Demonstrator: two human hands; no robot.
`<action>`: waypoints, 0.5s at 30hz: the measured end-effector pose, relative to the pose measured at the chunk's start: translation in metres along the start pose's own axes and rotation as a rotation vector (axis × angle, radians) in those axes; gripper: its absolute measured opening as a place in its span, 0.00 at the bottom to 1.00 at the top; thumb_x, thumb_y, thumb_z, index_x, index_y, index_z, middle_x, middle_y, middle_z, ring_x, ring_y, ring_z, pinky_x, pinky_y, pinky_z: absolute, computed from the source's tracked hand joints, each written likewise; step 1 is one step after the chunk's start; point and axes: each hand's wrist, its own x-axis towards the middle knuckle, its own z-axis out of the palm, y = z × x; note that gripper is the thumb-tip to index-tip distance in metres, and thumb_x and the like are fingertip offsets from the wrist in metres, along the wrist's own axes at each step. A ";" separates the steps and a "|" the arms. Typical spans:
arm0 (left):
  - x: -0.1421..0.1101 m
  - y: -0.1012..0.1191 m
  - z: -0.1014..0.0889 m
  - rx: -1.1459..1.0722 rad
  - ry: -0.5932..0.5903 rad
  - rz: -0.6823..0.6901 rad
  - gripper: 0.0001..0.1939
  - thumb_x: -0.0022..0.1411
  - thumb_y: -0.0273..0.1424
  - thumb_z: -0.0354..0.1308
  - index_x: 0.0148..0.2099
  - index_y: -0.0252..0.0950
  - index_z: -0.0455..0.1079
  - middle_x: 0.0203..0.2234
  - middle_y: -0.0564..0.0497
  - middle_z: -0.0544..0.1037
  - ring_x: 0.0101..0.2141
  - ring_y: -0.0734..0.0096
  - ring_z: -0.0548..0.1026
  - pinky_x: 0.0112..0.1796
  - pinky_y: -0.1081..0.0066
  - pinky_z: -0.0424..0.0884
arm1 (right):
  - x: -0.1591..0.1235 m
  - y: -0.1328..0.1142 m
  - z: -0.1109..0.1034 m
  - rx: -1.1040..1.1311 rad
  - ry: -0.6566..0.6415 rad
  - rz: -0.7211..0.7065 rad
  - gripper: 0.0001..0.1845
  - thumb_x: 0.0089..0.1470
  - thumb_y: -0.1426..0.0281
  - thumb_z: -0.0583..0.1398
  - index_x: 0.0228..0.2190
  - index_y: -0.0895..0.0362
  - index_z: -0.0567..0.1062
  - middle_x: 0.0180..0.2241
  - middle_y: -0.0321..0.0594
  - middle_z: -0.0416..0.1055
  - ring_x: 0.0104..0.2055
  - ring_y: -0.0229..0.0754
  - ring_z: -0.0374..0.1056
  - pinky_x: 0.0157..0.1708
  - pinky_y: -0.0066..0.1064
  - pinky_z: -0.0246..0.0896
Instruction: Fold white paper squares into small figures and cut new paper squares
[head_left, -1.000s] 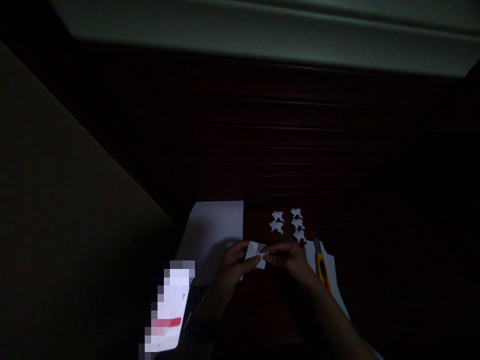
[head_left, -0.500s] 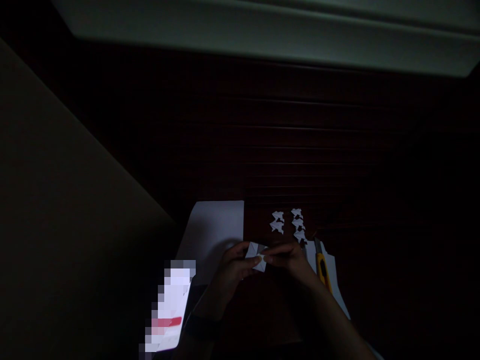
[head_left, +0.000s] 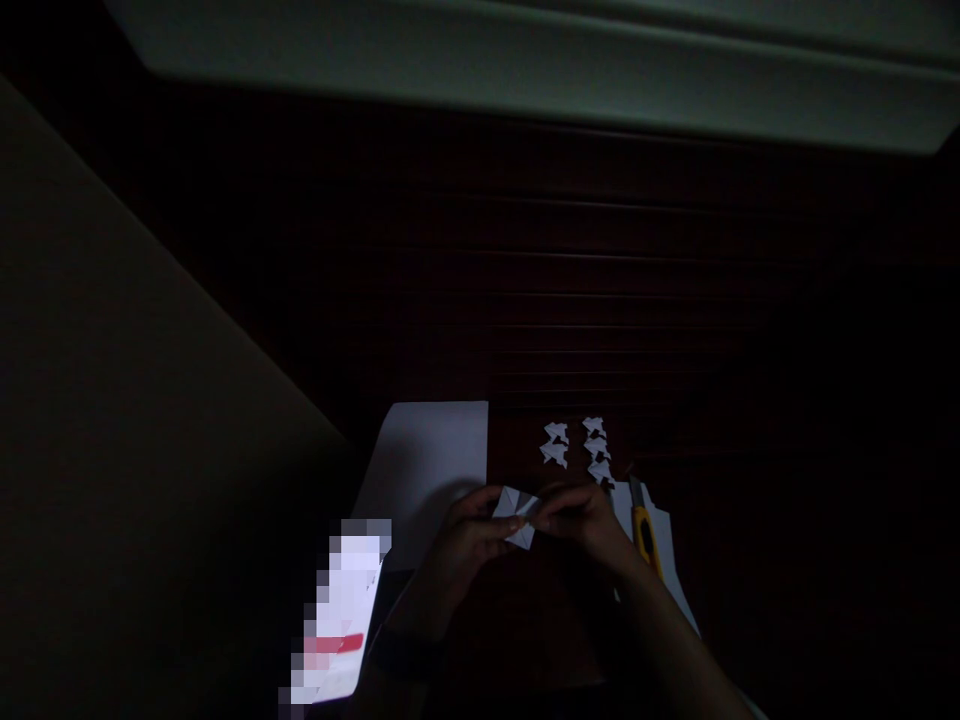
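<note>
A small piece of folded white paper (head_left: 517, 503) with creases is held between both hands above the dark table. My left hand (head_left: 472, 527) pinches its left side, thumb on top and fingers beneath. My right hand (head_left: 581, 515) grips the right edge with thumb and fingertips, partly covering a fold there. Just beyond the hands lie several small folded paper figures in two columns, one column (head_left: 555, 445) nearer and one (head_left: 597, 448) farther right. Dim light hides the finer folds.
A large white sheet (head_left: 431, 450) lies to the left. On the right a yellow box cutter (head_left: 645, 535) rests on more white paper (head_left: 675, 560). At lower left glows a phone screen (head_left: 341, 610), partly pixelated. Dark slats (head_left: 600, 255) rise behind.
The folded paper has shifted and tilted slightly in the fingers. My right fingertips have moved a little to the right, drawing a flap with them.
</note>
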 end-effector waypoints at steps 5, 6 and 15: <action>0.002 -0.004 -0.004 -0.005 -0.058 -0.018 0.14 0.47 0.24 0.65 0.40 0.33 0.73 0.32 0.46 0.77 0.32 0.65 0.75 0.33 0.70 0.69 | -0.002 -0.005 -0.001 -0.046 -0.024 -0.001 0.01 0.43 0.72 0.67 0.24 0.55 0.81 0.27 0.37 0.73 0.31 0.38 0.67 0.31 0.28 0.60; 0.002 -0.005 -0.004 -0.007 -0.060 -0.018 0.14 0.47 0.24 0.65 0.40 0.33 0.73 0.32 0.46 0.77 0.32 0.64 0.75 0.33 0.70 0.69 | -0.002 -0.005 -0.002 -0.051 -0.031 0.005 0.01 0.44 0.72 0.67 0.24 0.55 0.81 0.27 0.37 0.73 0.30 0.38 0.67 0.30 0.28 0.60; -0.001 -0.001 -0.005 -0.031 -0.111 -0.017 0.15 0.46 0.22 0.65 0.40 0.33 0.74 0.34 0.46 0.77 0.34 0.64 0.75 0.34 0.70 0.69 | -0.005 -0.009 -0.003 -0.050 -0.089 0.036 0.02 0.45 0.71 0.66 0.26 0.56 0.80 0.28 0.38 0.74 0.31 0.39 0.67 0.33 0.29 0.60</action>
